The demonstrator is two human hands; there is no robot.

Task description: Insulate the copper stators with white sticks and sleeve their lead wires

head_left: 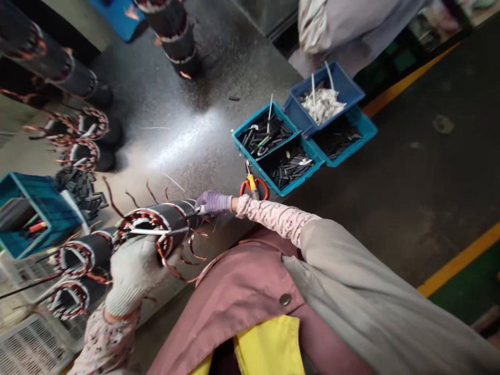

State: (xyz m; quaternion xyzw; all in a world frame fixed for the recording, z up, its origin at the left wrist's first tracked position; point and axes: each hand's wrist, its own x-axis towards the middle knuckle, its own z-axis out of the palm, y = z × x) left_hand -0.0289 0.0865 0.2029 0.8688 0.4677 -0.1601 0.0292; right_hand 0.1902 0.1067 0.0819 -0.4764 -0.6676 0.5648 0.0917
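A black motor stator (172, 214) with copper windings lies on its side at the near edge of the grey metal table (175, 135). My left hand (133, 271), in a white glove, is closed round the stator's near winding end, where loose copper wires curl out. A thin pale rod (156, 230) lies across that end. My right hand (213, 202), in a purple glove, pinches a small metallic piece against the stator's far end. What the piece is I cannot make out.
More wound stators (84, 252) lie left of the held one, and others stand at the back (177, 39). Red-handled scissors (253, 186) lie by teal bins (273, 140) of black sleeves. There is also a blue bin (324, 96) of white pieces, a teal crate (35, 208) and another person (344, 26) beyond.
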